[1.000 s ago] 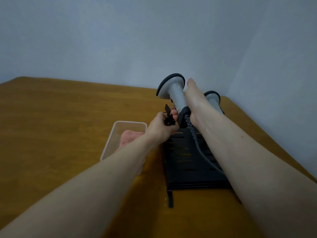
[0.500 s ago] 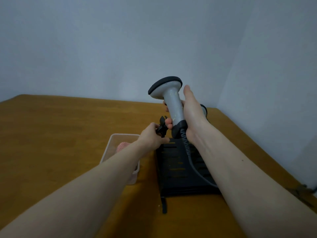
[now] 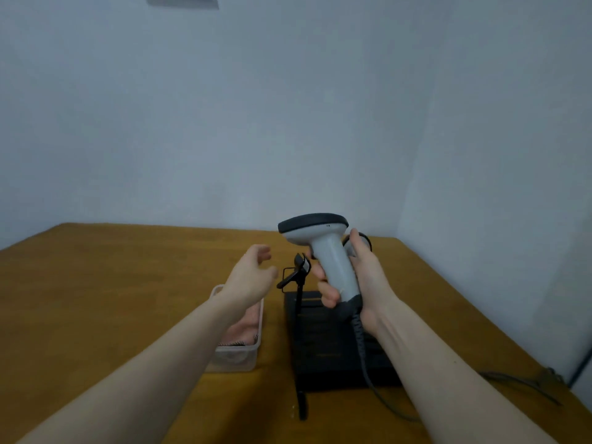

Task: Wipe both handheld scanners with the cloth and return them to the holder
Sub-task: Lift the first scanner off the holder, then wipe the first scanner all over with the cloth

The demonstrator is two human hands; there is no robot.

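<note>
A grey scanner [image 3: 323, 248] with a black-rimmed head stood upright in the air above the black holder [image 3: 333, 347], its handle wrapped by the right hand [image 3: 362, 283], fingers curled round it. The left hand [image 3: 250, 277] hovered beside it, fingers loosely spread, holding nothing

My scanner [image 3: 333, 261] is light grey with a black head rim, over a black holder [image 3: 323, 354], a pink cloth [image 3: 248, 322] and the ochre-brown bench [image 3: 128, 283].
</note>
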